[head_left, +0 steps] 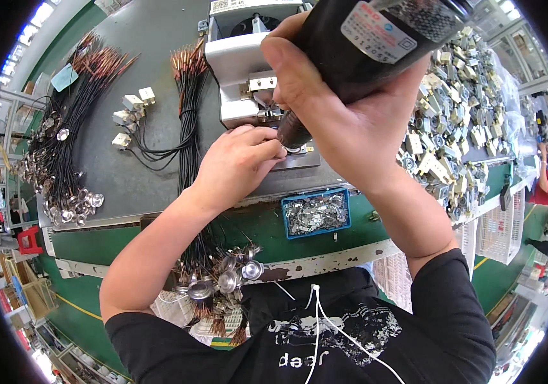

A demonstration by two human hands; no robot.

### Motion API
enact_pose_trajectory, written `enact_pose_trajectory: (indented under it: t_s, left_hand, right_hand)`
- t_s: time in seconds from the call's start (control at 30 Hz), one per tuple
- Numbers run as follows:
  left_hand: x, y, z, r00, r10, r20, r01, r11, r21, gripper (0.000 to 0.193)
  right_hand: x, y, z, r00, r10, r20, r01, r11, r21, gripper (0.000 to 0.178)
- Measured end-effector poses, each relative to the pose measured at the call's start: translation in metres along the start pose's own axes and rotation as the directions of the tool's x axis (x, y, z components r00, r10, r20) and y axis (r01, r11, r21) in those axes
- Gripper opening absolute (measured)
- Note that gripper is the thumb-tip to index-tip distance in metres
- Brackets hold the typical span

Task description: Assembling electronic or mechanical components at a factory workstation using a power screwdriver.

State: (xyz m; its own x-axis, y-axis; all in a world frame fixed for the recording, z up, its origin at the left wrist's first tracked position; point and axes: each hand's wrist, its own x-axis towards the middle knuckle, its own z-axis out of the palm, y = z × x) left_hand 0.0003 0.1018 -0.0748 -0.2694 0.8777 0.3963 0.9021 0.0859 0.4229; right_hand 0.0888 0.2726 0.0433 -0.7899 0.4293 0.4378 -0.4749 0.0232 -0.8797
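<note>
My right hand is wrapped round the thick black body of an electric screwdriver, which points down and to the left. Its dark nose reaches a small metal fixture at the foot of a grey-white bench machine. Right beside that nose, my left hand is closed, fingertips pressed together at the fixture. What those fingers pinch is hidden. A small shiny round part shows under the tool's nose.
Bundled black wires with copper ends lie left of the machine, near white connector blocks. Another wire bundle with metal caps lies farther left. A blue tray holds small metal pieces. Many pale blocks are heaped at right.
</note>
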Motion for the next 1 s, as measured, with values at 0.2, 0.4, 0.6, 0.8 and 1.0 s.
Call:
enact_pose_trajectory:
  t_s: [0.2,0.4,0.6,0.8,1.0]
  left_hand:
    - [-0.004,-0.002,0.003,0.999,-0.05,-0.004,0.05,0.998,-0.031,0.012]
    - [-0.006,-0.003,0.0,0.999,-0.041,-0.025,0.039,0.998,-0.046,0.012]
    - [-0.001,0.0,0.0,0.999,-0.049,0.012,0.049,0.997,-0.052,0.009]
    - [-0.001,-0.001,0.001,0.999,-0.037,-0.011,0.036,0.996,-0.076,0.01]
    - [-0.004,-0.002,0.002,0.997,-0.081,0.02,0.082,0.993,-0.083,0.012]
  right_hand:
    - [-0.002,0.024,0.011,0.991,-0.133,-0.023,0.133,0.991,-0.006,0.053]
    - [0.01,0.049,0.018,0.763,-0.641,0.078,0.629,0.765,0.135,0.063]
    - [-0.009,0.033,0.021,0.988,-0.156,-0.02,0.155,0.987,-0.037,0.072]
    - [0.004,0.038,0.021,0.974,-0.156,0.167,0.142,0.986,0.089,0.085]
    - [0.009,0.041,0.021,0.933,-0.297,0.203,0.317,0.945,-0.076,0.091]
